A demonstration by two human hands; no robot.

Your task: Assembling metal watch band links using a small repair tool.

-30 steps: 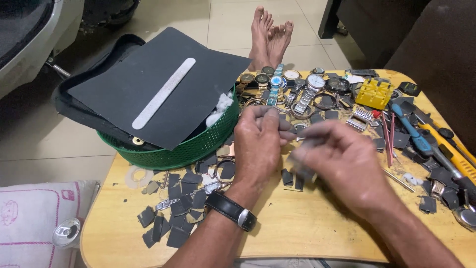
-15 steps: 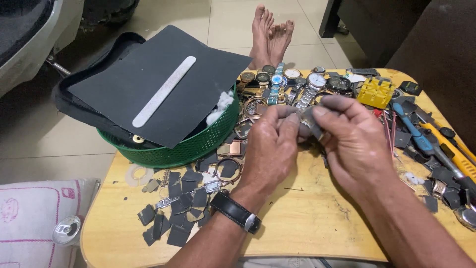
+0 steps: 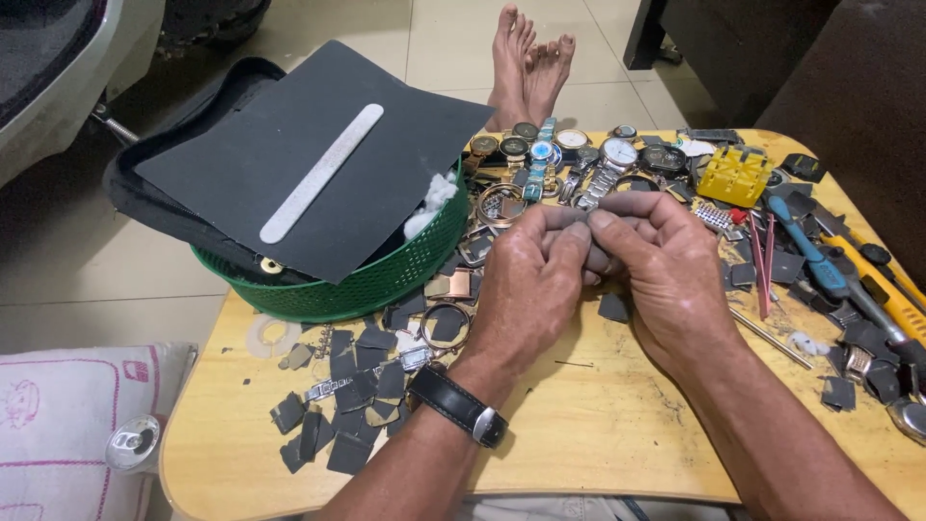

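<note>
Left hand (image 3: 529, 280) and right hand (image 3: 666, 260) meet fingertip to fingertip. A small grey piece (image 3: 600, 253), mostly hidden, is pinched between their closed fingers.

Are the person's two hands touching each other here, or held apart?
Touching. The head view shows the left hand and right hand meeting at the fingertips above the wooden table, pinching together with no gap; whatever is between them is hidden.

The left hand (image 3: 529, 289) and the right hand (image 3: 666, 265) are brought together above the table, fingertips (image 3: 579, 232) pinched against each other, backs turned upward, while both forearms are extended forward from below.
</note>
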